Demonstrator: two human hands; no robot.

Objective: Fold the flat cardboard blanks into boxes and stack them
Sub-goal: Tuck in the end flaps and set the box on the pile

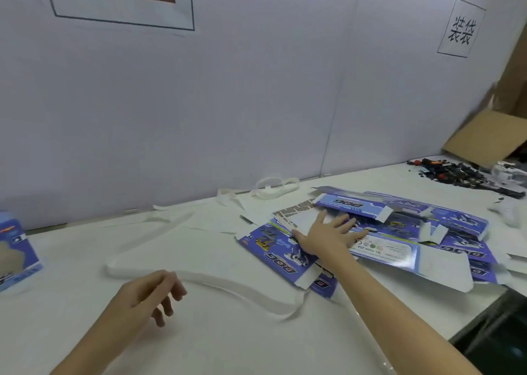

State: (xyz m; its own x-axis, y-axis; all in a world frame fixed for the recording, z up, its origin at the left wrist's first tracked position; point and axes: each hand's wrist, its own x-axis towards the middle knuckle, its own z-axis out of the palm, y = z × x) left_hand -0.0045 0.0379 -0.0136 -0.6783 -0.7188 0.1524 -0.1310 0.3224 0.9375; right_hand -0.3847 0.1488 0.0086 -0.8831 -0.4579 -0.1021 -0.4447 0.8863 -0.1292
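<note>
Right hand [328,236] flat on blanks [399,249] printed "DOG".

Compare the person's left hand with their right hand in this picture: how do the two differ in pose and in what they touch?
The right hand lies flat with fingers spread, pressing on the pile of flat blue cardboard blanks; the left hand has loosely curled fingers and holds nothing. The right hand reaches far forward to the blanks, while the left hand is nearer the person, over the white table by a white strip. Both are bare.
</note>
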